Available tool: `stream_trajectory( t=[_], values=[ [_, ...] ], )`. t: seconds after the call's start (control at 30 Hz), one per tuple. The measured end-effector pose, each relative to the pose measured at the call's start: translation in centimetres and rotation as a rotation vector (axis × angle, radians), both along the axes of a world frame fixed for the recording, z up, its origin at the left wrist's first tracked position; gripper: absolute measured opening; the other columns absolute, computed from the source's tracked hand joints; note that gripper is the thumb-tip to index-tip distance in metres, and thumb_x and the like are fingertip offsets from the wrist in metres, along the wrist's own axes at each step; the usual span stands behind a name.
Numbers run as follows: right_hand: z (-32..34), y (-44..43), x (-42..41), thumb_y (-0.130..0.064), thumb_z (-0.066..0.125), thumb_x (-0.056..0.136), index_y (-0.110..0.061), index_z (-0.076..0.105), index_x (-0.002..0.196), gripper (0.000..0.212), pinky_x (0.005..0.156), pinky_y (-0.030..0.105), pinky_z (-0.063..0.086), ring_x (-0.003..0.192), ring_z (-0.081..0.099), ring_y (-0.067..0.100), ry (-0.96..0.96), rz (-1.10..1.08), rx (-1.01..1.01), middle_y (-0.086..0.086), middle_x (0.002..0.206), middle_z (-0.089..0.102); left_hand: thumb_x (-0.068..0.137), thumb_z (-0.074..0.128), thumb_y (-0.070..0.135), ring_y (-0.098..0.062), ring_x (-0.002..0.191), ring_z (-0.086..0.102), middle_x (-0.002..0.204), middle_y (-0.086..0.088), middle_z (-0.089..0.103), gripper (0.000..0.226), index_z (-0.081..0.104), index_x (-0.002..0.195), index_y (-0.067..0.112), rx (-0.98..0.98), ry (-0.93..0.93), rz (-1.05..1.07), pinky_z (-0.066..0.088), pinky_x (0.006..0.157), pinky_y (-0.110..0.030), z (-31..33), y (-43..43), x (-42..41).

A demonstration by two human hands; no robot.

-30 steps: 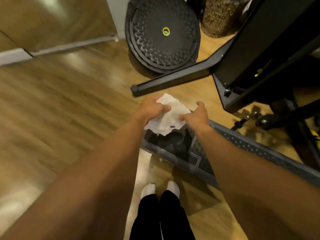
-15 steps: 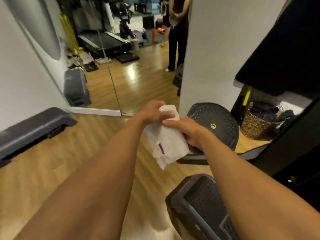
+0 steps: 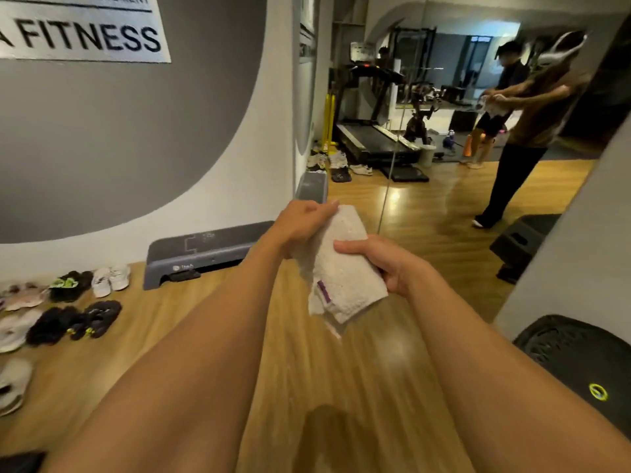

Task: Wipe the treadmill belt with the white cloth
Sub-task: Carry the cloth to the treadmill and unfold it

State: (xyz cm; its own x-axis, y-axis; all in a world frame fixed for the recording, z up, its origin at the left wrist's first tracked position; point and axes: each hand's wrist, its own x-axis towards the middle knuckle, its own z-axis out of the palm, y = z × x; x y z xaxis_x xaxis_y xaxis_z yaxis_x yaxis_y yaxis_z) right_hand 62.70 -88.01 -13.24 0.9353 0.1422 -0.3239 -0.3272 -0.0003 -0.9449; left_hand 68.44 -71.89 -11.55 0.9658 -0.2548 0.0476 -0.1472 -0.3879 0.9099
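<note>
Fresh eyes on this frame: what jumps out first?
Dead centre, both hands hold a folded white cloth with a purple tag: the left hand at its top, the right hand round its middle. A treadmill shows in the wall mirror upper right; shoes lie on the floor at left, below a FITNESS sign.

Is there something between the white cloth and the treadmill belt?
Cannot tell. The left hand and right hand grip the white cloth. A treadmill shows only as a reflection in the mirror, so the way to its belt is out of view.
</note>
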Motion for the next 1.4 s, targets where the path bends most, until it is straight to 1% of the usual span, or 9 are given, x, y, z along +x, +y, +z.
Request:
stream_trajectory(
  t=[0.1,0.27,0.4,0.7,0.93,1.1,1.2,1.3,1.4],
  values=[
    [0.3,4.8,4.9,-0.017,0.069,0.087,-0.008,0.061,0.12,0.036,0.077,0.039,0.056,0.098,0.069,0.032,-0.008,0.112,0.031,0.016,0.107,0.072,0.085,0.054,0.061,-0.022,0.091,0.062,0.099,-0.003,0.067,0.052,0.068,0.094,0.012,-0.01,0.045,0.138,0.053,0.08,-0.036,0.2,6.4,2.2],
    [0.3,12.6,12.5,-0.022,0.074,0.079,-0.01,0.06,0.124,0.048,0.088,0.046,0.054,0.104,0.067,0.035,-0.004,0.311,0.098,0.015,0.108,0.073,0.083,0.057,0.061,-0.024,0.072,0.065,0.079,-0.012,0.069,0.062,0.066,0.081,0.0,-0.015,0.002,0.374,0.054,0.069,-0.037,0.4,15.1,5.9],
    [1.1,19.6,17.5,-0.019,0.072,0.08,-0.008,0.062,0.12,0.043,0.085,0.045,0.055,0.098,0.07,0.035,0.03,0.456,0.156,0.015,0.105,0.074,0.072,0.064,0.068,-0.019,0.06,0.056,0.068,-0.013,0.062,0.06,0.067,0.077,0.008,-0.129,0.008,0.61,0.045,0.061,-0.03,0.7,21.4,7.5],
    [-0.8,39.2,24.0,-0.013,0.071,0.086,-0.006,0.064,0.12,0.035,0.089,0.051,0.055,0.098,0.071,0.032,-0.061,0.663,0.179,0.014,0.107,0.073,0.074,0.079,0.011,-0.03,0.093,0.07,0.104,-0.016,0.072,0.045,0.063,0.116,0.006,-0.555,0.011,0.964,0.058,0.082,-0.042,-1.6,38.0,7.6],
    [-0.9,54.6,26.6,-0.014,0.069,0.089,-0.013,0.066,0.116,0.027,0.083,0.044,0.059,0.093,0.073,0.025,-0.2,0.749,0.135,0.008,0.105,0.074,0.077,0.077,0.009,-0.025,0.088,0.071,0.102,-0.015,0.07,0.034,0.064,0.109,0.01,-0.52,-0.116,1.175,0.058,0.073,-0.035,-2.3,51.6,10.4],
    [0.1,65.2,29.2,-0.022,0.066,0.091,-0.025,0.062,0.104,0.014,0.088,0.04,0.057,0.096,0.069,0.018,-0.445,0.767,0.013,-0.003,0.105,0.07,0.079,0.076,0.012,-0.023,0.087,0.069,0.099,-0.011,0.07,0.033,0.064,0.11,0.009,-0.472,-0.205,1.328,0.057,0.067,-0.029,-2.4,61.3,13.0],
    [-0.9,71.5,30.5,-0.027,0.063,0.092,-0.028,0.061,0.099,0.007,0.091,0.041,0.053,0.1,0.065,0.019,-0.613,0.792,-0.092,-0.004,0.103,0.068,0.083,0.072,0.019,-0.022,0.091,0.066,0.099,-0.007,0.068,0.028,0.065,0.108,0.009,-0.36,-0.229,1.45,0.056,0.074,-0.032,-3.5,66.5,14.0],
    [-2.1,78.2,31.7,-0.03,0.061,0.092,-0.021,0.065,0.108,0.019,0.092,0.044,0.051,0.102,0.063,0.023,-0.674,0.86,-0.156,0.001,0.106,0.067,0.089,0.064,0.024,-0.014,0.09,0.057,0.097,0.001,0.061,0.023,0.064,0.108,0.011,-0.205,-0.228,1.512,0.044,0.067,-0.019,-4.4,71.3,14.3],
    [-2.8,84.5,32.4,-0.029,0.062,0.092,-0.014,0.065,0.114,0.027,0.091,0.04,0.051,0.101,0.063,0.022,-0.679,0.949,-0.138,0.004,0.113,0.069,0.091,0.059,0.028,-0.017,0.094,0.057,0.088,0.003,0.06,0.01,0.064,0.092,0.019,-0.071,-0.198,1.587,0.046,0.08,-0.028,-4.8,76.6,13.9]
  ],
)
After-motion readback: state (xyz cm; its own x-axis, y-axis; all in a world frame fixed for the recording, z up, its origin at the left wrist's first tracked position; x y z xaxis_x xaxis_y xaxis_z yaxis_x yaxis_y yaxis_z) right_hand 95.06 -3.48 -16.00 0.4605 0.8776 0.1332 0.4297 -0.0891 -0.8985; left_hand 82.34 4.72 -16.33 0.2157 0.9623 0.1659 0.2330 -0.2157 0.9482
